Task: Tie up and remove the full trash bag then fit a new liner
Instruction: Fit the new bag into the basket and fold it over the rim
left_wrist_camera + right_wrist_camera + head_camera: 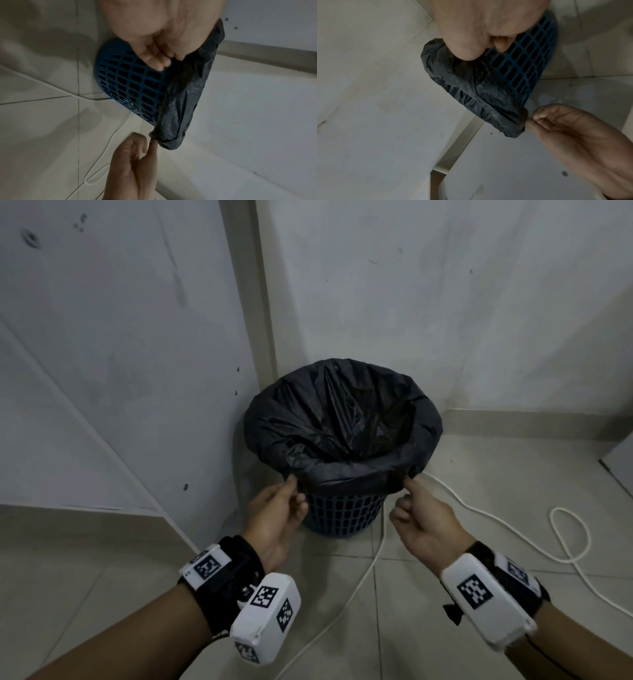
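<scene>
I see a blue basket (342, 515) with holes in its wall, standing on the floor in a corner where two walls meet. A black trash bag (342, 419) sits inside it, with its top folded down over the rim.

My left hand (277, 515) pinches the folded edge of the bag on the near left side. My right hand (421, 518) pinches the same edge on the near right side, its other fingers curled in. So both grips are closed on the bag's edge.

I think the bag is thin, soft and a bit slippery. It crinkles and can tear if I pull hard on one small spot. I cannot see what is inside, so I cannot tell how heavy it is. The folded edge is the best place to hold, because the plastic is bunched up thick there. I would peel it up off the rim bit by bit.

The walls are close behind and to the left of the basket, so the far side is tight. The open room is above it and toward me. A white cord (479, 510) lies on the floor just right of the basket. I should lift the bag straight up so it does not snag the cord.
</scene>
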